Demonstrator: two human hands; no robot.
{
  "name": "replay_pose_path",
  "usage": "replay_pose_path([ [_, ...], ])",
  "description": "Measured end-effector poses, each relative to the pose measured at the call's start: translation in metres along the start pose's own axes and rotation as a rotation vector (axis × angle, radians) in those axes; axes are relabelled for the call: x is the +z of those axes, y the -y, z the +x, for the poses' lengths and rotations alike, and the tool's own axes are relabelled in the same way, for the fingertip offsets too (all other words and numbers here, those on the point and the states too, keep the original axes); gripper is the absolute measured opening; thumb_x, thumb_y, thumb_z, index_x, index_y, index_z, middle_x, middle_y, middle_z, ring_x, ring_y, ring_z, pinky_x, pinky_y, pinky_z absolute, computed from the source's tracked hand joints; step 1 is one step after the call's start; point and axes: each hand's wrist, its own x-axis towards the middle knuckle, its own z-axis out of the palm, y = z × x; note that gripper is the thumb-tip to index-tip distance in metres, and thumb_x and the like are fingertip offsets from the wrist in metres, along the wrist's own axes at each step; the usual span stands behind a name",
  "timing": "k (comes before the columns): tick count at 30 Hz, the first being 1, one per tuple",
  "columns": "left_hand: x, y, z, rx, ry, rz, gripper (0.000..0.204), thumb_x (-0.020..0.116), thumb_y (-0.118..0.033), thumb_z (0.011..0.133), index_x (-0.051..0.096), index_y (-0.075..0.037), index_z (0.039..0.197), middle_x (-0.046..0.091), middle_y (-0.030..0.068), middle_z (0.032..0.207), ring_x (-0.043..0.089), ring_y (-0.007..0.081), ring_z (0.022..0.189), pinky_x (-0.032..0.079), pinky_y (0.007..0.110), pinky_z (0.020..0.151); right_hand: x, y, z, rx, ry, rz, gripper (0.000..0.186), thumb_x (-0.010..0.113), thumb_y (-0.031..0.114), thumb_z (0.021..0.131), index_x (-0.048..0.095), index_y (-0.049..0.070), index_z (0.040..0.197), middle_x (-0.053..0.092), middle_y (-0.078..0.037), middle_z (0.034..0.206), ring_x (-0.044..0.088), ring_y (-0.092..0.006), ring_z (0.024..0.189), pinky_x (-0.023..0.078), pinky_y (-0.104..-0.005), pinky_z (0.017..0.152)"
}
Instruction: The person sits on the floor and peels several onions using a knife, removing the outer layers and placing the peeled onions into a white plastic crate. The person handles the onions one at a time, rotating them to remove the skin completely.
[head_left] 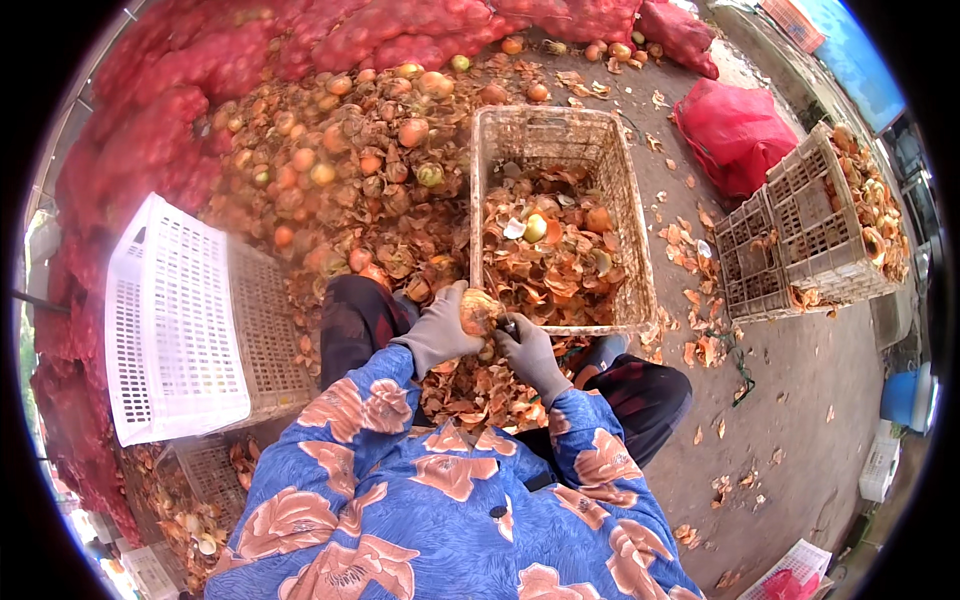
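Observation:
My left hand (447,327), in a grey glove, grips a brown-skinned onion (481,312) between thumb and fingers, just in front of the near edge of a dirty cream crate (641,262). Close against the onion's right side is my gloved right hand (532,352), its fingers closed. A small dark bit shows at its fingertips, too small to name. Inside the crate lie loose brown skins and a few onions, among them a pale peeled onion (536,228). Left of the crate spreads a heap of onions and dry skins (345,165).
Red mesh sacks (160,140) are piled along the left and back. A white crate (175,330) stands to my left. On the right are cream crates (790,225) with skins and a red sack (735,135). Skins lie scattered over the concrete floor (780,390).

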Motion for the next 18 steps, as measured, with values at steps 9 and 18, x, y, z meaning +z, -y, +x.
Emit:
replay_pose_path([
  [9,-0.011,-0.011,0.007,0.021,0.069,-0.083,0.085,0.08,-0.03,0.055,0.042,-0.001,0.125,0.051,0.026,0.116,0.053,0.0375,0.11,0.044,0.039,0.095,-0.004,0.0,-0.005,-0.049,-0.053,-0.086,0.028,0.063,0.02,0.087,0.056,0.002,0.107,0.066,-0.022,0.085,0.064,-0.0385,0.082,0.049,-0.0429,0.071],
  [18,-0.01,-0.003,0.012,0.027,0.1,-0.162,0.087,0.082,-0.03,0.052,0.044,-0.001,0.124,0.052,0.0258,0.115,0.051,0.0367,0.11,0.043,0.038,0.096,0.0,0.001,-0.025,0.005,0.01,-0.309,0.023,0.059,0.02,0.088,0.052,0.004,0.103,0.064,-0.023,0.081,0.062,-0.0432,0.079,0.048,-0.0501,0.067],
])
